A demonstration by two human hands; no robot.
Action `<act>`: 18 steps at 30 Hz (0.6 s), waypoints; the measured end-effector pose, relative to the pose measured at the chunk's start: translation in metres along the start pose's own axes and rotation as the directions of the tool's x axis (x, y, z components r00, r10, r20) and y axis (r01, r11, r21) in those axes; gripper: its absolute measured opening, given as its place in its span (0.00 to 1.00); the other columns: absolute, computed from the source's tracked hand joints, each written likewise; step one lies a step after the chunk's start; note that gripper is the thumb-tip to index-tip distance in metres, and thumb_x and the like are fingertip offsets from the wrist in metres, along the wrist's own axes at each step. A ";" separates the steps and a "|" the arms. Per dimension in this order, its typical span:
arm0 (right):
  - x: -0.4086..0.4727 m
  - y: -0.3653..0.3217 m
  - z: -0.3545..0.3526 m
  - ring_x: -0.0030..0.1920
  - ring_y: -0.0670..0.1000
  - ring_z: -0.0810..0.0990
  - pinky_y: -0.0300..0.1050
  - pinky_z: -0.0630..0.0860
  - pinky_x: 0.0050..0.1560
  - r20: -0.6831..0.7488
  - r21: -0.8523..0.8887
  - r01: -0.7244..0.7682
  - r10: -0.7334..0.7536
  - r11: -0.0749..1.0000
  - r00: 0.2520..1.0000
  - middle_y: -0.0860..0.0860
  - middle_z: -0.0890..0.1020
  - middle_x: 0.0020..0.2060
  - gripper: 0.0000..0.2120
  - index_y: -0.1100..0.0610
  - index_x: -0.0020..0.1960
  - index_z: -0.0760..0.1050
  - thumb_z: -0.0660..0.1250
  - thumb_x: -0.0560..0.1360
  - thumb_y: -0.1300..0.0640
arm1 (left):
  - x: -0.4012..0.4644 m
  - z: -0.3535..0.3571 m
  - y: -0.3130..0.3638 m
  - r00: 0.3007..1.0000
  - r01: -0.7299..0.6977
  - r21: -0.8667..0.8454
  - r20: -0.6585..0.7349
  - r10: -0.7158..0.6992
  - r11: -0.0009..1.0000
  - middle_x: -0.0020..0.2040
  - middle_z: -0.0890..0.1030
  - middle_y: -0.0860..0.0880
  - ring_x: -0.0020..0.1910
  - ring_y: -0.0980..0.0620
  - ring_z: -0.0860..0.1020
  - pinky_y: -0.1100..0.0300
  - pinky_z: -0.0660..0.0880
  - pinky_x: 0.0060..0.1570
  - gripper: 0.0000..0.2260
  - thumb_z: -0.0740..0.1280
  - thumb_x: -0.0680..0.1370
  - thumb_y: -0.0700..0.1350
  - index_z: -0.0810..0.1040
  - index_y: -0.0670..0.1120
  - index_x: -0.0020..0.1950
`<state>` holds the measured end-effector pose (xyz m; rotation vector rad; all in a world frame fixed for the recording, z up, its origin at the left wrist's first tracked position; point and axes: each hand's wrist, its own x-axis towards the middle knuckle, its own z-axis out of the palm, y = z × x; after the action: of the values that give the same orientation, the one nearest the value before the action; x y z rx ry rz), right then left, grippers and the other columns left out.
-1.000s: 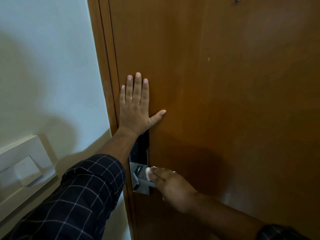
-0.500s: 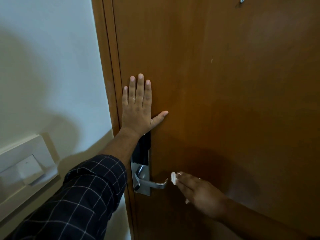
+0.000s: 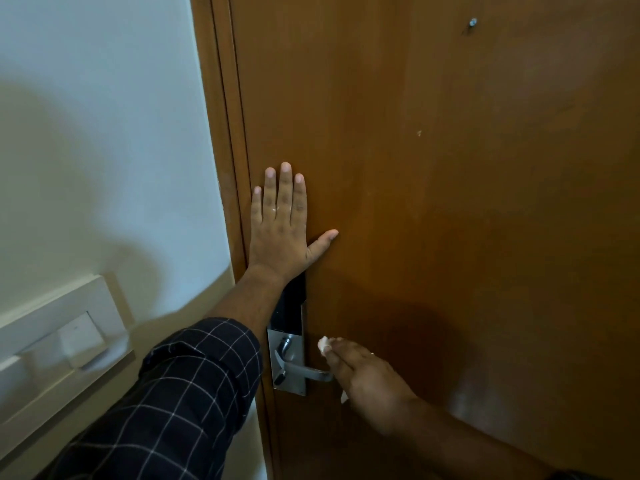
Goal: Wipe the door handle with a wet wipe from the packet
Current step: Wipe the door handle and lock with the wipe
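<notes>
A silver lever door handle (image 3: 304,371) sits on a steel lock plate (image 3: 294,386) near the left edge of a brown wooden door (image 3: 450,202). My right hand (image 3: 367,379) covers the free end of the lever, fingers closed on a small white wet wipe (image 3: 323,345) that shows above my fingertips. My left hand (image 3: 282,226) lies flat on the door above the lock, fingers straight, thumb spread, holding nothing. The wipe packet is not in view.
A dark lock panel (image 3: 291,306) sits above the steel plate, partly behind my left wrist. The door frame (image 3: 221,150) borders a white wall (image 3: 104,116) with a white switch plate (image 3: 69,341) at lower left. A small screw (image 3: 472,22) sticks out of the door near the top.
My right hand slid with the wipe from the lever's base out past its tip, then came back onto the tip. My left hand stayed flat on the door.
</notes>
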<state>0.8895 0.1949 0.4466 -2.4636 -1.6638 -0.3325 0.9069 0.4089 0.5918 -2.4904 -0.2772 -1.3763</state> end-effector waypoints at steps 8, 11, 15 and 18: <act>0.003 -0.002 -0.011 0.64 0.59 0.70 0.53 0.71 0.64 0.116 -0.225 -0.186 0.216 0.956 0.969 0.60 0.71 0.67 0.22 0.60 0.72 0.65 0.60 0.79 0.66 | -0.007 -0.006 0.000 0.997 -0.002 -0.008 0.071 0.002 1.000 0.82 0.48 0.40 0.80 0.40 0.46 0.40 0.51 0.78 0.42 0.45 0.77 0.71 0.40 0.44 0.80; 0.009 -0.010 -0.007 0.66 0.59 0.68 0.53 0.72 0.64 0.038 -0.139 -0.143 0.150 0.980 0.988 0.58 0.68 0.69 0.30 0.59 0.75 0.59 0.64 0.76 0.67 | -0.008 -0.010 0.001 0.995 0.011 -0.010 0.099 -0.010 1.000 0.82 0.47 0.41 0.81 0.40 0.46 0.41 0.50 0.78 0.42 0.46 0.77 0.71 0.43 0.44 0.81; 0.017 -0.025 -0.006 0.56 0.58 0.72 0.53 0.76 0.54 0.102 -0.263 -0.107 0.138 0.959 0.985 0.58 0.72 0.60 0.18 0.60 0.68 0.69 0.63 0.78 0.63 | -0.010 -0.018 0.000 0.990 0.002 0.003 0.142 -0.003 1.000 0.82 0.46 0.42 0.81 0.40 0.45 0.43 0.50 0.77 0.42 0.47 0.77 0.72 0.43 0.45 0.81; 0.025 -0.028 -0.016 0.51 0.58 0.74 0.52 0.77 0.47 0.090 -0.354 -0.134 0.176 0.926 0.980 0.58 0.74 0.55 0.13 0.60 0.61 0.74 0.64 0.77 0.61 | -0.015 -0.026 -0.006 0.982 -0.043 0.015 0.186 0.039 0.999 0.82 0.47 0.41 0.81 0.40 0.46 0.44 0.51 0.77 0.42 0.48 0.77 0.70 0.43 0.44 0.80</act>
<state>0.8712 0.2243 0.4684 -2.9062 -1.5511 -0.5046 0.8762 0.4057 0.5933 -2.5962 -0.2741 -1.1216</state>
